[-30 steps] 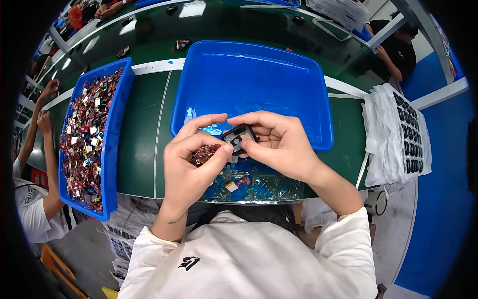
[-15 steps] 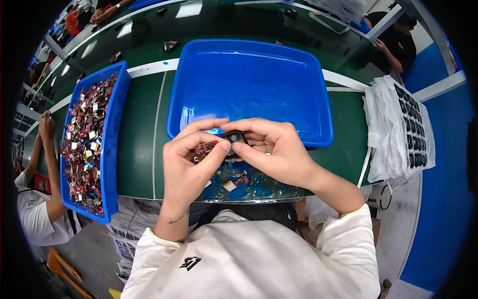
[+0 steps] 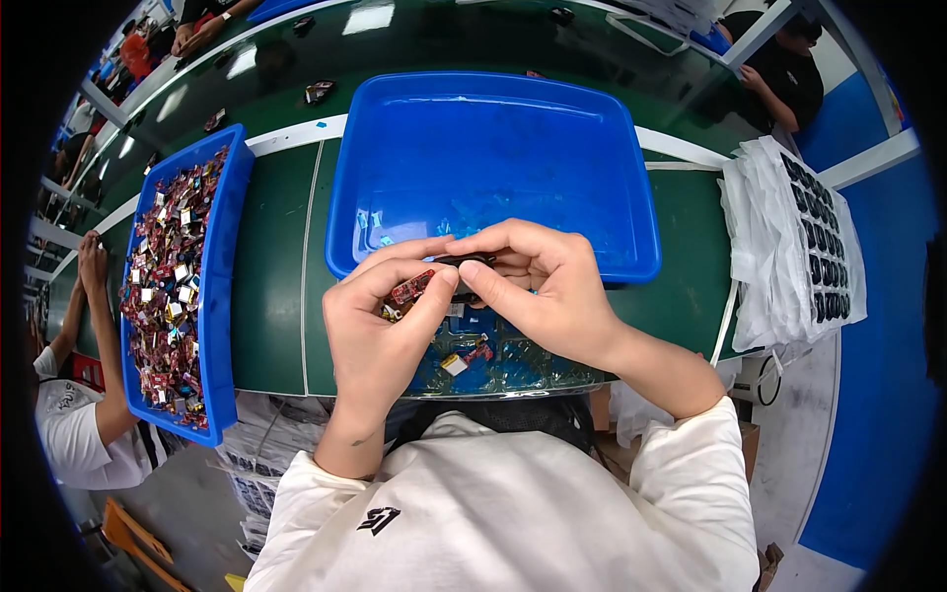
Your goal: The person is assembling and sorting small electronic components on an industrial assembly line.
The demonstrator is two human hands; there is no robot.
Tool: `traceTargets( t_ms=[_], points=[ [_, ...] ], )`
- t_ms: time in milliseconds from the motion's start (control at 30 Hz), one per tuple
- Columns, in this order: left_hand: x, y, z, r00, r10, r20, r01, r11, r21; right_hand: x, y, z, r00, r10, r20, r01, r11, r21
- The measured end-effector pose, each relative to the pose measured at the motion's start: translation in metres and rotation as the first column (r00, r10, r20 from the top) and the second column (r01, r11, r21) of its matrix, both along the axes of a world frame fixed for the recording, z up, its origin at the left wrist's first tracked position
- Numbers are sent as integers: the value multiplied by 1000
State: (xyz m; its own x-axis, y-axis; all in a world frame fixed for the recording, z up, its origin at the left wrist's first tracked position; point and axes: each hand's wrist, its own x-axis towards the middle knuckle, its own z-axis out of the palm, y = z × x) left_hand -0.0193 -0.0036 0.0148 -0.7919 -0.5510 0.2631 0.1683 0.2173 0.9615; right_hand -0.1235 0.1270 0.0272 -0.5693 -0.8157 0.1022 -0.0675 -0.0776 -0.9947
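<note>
My left hand (image 3: 373, 326) is closed, with a small red circuit board (image 3: 412, 287) pinched between thumb and forefinger. My right hand (image 3: 552, 286) grips a small black plastic casing (image 3: 473, 260), tilted so that mostly its edge shows. The left thumb and fingertips also meet the casing, and the two thumbs nearly touch. Fingers hide much of the casing and whatever lies under it. Below the hands is a clear plastic tray (image 3: 523, 373) with moulded pockets. On it lies another red circuit board (image 3: 480, 350) beside a silver-and-yellow battery-like piece (image 3: 454, 364).
Beyond my hands stands a large blue bin (image 3: 493, 128) with bits of blue film. A blue crate (image 3: 240, 197) of circuit boards is at left. Bagged black parts (image 3: 789, 237) are stacked at right. Across the bench, a green belt (image 3: 424, 44) carries dark pieces (image 3: 318, 92).
The black casing has turned from showing its face to showing its edge. My right hand has risen slightly and rotated with it. Pieces on the far belt have shifted left.
</note>
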Motion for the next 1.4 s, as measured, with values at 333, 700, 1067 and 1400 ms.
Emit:
traceTargets(
  t_ms=[333,700,1067,1400],
  points=[
    [12,-1,1,999,-34,6,34,999,-38,-4,1,-6,990,-130,54,135,986,-100],
    [9,4,-4,989,-139,-41,144,897,418,3,1,-5,988,-109,-106,84,972,-222],
    [16,-8,-4,1000,15,-5,-14,985,169,-125,-10,34,884,-368,-289,330,928,-173],
    [31,-49,-10,975,218,41,-207,962,-180,-334,102,-35,309,-790,-530,938,161,307]
  ],
)
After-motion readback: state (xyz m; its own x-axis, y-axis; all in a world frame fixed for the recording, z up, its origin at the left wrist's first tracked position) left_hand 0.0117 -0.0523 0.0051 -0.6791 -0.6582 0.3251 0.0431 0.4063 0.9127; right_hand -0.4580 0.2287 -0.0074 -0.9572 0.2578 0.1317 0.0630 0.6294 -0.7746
